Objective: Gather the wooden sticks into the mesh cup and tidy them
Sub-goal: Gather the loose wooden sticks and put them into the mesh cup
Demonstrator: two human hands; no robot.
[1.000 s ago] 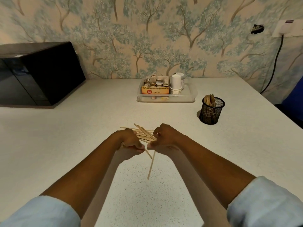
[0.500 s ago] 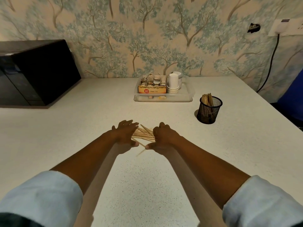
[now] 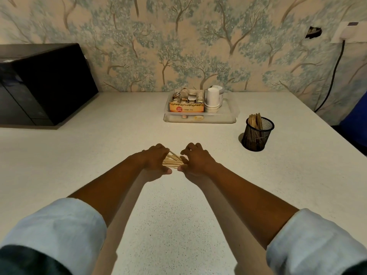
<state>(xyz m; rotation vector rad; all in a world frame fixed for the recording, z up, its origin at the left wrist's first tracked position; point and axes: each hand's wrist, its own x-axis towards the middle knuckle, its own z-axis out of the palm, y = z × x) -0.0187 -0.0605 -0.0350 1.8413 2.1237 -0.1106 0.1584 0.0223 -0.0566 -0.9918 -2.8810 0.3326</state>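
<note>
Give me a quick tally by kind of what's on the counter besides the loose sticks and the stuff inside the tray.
Microwave: 1
Tray: 1
Mesh cup: 1, already holding some sticks
Hands: 2, left hand and right hand, both on the stick bundle
Total: 5

A pale speckled counter (image 3: 99, 165) fills the room's near ground and runs to a far wall papered with blue-green trees (image 3: 178, 46) on a peach ground. A black microwave (image 3: 41, 84) stands far left. At far right a white socket (image 3: 349, 31) feeds a dark cable (image 3: 335, 70) that hangs down the wall. Warm, dim light falls on everything.
</note>
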